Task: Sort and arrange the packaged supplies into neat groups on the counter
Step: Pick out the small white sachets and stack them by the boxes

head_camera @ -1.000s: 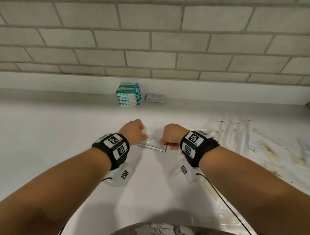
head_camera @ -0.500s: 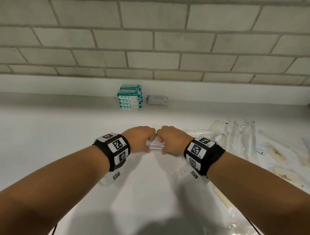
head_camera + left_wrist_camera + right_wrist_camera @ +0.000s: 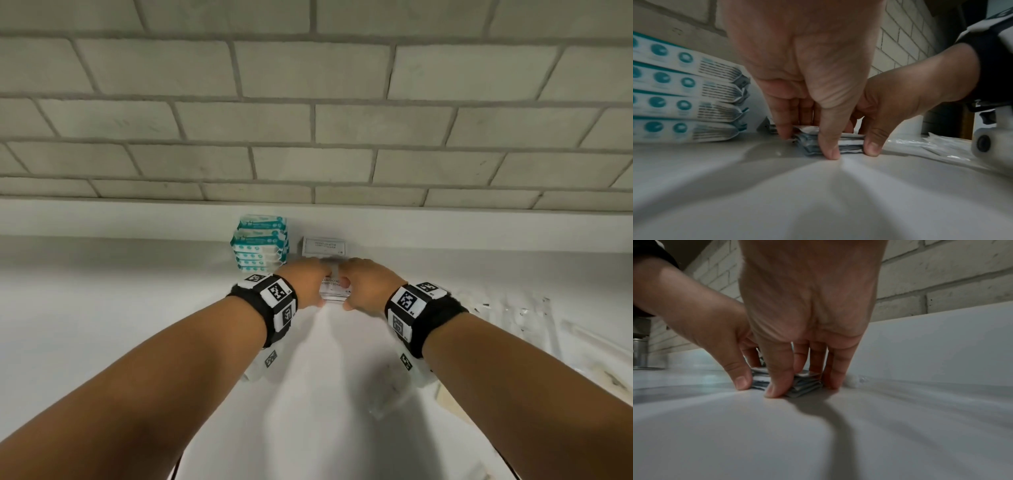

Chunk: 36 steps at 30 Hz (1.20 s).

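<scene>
A small stack of flat white-and-grey sachets [image 3: 335, 290] lies on the white counter [image 3: 137, 325], close to the back. My left hand [image 3: 305, 284] grips its left end and my right hand [image 3: 368, 284] its right end. In the left wrist view my left hand [image 3: 813, 100] has its thumb at the front and its fingers behind the sachet stack [image 3: 851, 143]. The right wrist view shows my right hand [image 3: 807, 337] curled over the sachet stack [image 3: 805, 384] the same way. A matching sachet pile [image 3: 323, 246] sits just behind, against the ledge.
A stack of teal-and-white wipe packs [image 3: 260, 245] stands left of the back sachet pile. Clear-wrapped long items [image 3: 513, 315] are scattered over the counter's right side. A brick wall [image 3: 308, 120] rises behind the ledge. A metal fixture [image 3: 639, 352] stands far left.
Both hands closed in on the sachet stack from its ends. They slid it away from me toward the back wall, up to the pile there.
</scene>
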Each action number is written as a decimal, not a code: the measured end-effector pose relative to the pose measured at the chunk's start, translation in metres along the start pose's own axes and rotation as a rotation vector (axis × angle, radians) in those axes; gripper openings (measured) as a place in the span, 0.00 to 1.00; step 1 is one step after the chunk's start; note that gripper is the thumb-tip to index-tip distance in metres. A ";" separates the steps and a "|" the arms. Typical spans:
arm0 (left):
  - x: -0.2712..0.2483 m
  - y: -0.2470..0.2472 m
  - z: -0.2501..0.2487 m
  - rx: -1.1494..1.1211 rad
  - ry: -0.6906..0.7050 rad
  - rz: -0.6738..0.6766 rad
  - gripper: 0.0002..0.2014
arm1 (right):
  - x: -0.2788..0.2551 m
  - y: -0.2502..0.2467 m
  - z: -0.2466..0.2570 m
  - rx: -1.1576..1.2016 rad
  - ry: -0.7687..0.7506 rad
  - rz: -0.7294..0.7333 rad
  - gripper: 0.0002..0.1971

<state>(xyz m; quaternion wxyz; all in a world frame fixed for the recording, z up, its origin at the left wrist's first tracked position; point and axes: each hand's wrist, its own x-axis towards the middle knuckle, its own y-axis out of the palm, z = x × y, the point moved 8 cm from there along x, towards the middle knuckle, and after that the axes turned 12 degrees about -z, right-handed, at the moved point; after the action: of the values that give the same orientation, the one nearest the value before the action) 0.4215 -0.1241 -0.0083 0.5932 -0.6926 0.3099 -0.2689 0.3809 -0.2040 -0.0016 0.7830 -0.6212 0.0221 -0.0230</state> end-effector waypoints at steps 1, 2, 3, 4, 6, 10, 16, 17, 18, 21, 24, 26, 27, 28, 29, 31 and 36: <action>0.006 -0.001 0.002 -0.002 -0.004 -0.011 0.25 | 0.007 0.000 -0.001 0.007 -0.006 0.001 0.30; 0.011 -0.001 0.005 -0.007 -0.012 -0.018 0.26 | 0.012 0.000 -0.002 0.009 -0.010 0.009 0.33; 0.015 -0.001 0.008 -0.009 -0.019 -0.023 0.27 | 0.017 0.001 -0.003 -0.002 -0.011 0.017 0.34; 0.019 -0.002 0.010 -0.005 -0.023 -0.025 0.26 | 0.021 0.001 -0.004 -0.019 -0.008 0.020 0.32; 0.023 -0.001 0.013 0.007 -0.025 -0.015 0.24 | 0.027 0.004 -0.009 -0.034 0.009 0.023 0.27; 0.026 0.001 0.013 -0.009 -0.004 0.011 0.23 | 0.029 0.005 -0.013 0.034 0.008 0.023 0.20; 0.024 0.000 0.021 -0.045 -0.057 0.011 0.18 | 0.031 -0.001 -0.024 0.100 0.070 -0.010 0.13; 0.024 -0.001 0.022 -0.054 -0.062 0.004 0.18 | 0.031 0.001 -0.026 0.134 0.091 -0.004 0.17; 0.024 -0.001 0.022 -0.058 -0.060 0.003 0.19 | 0.031 0.003 -0.026 0.150 0.097 0.005 0.20; 0.024 0.002 0.022 -0.016 -0.039 0.017 0.21 | 0.033 0.007 -0.025 0.093 0.062 0.017 0.22; 0.022 0.005 0.024 0.009 -0.038 0.029 0.21 | 0.034 0.007 -0.019 0.020 0.007 -0.010 0.19; 0.021 0.006 0.026 -0.009 -0.041 0.036 0.22 | 0.034 0.007 -0.019 0.009 -0.001 -0.015 0.19; 0.020 0.006 0.026 -0.019 -0.039 0.038 0.24 | 0.034 0.007 -0.019 0.010 -0.001 -0.003 0.20; 0.020 0.007 0.027 -0.022 -0.040 0.044 0.25 | 0.034 0.008 -0.019 0.013 -0.001 0.013 0.22; 0.020 0.007 0.028 -0.021 -0.043 0.048 0.27 | 0.034 0.009 -0.020 0.014 0.001 0.029 0.24; 0.020 0.006 0.028 -0.007 -0.051 0.054 0.26 | 0.036 0.010 -0.020 -0.005 -0.002 0.037 0.27; 0.022 0.005 0.027 0.042 -0.047 0.078 0.26 | 0.037 0.010 -0.019 -0.036 -0.004 0.017 0.29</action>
<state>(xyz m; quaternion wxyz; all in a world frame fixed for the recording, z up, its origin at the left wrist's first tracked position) 0.4555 -0.1235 -0.0168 0.6249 -0.6735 0.3169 -0.2355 0.4169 -0.2228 -0.0160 0.7718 -0.6352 0.0261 -0.0147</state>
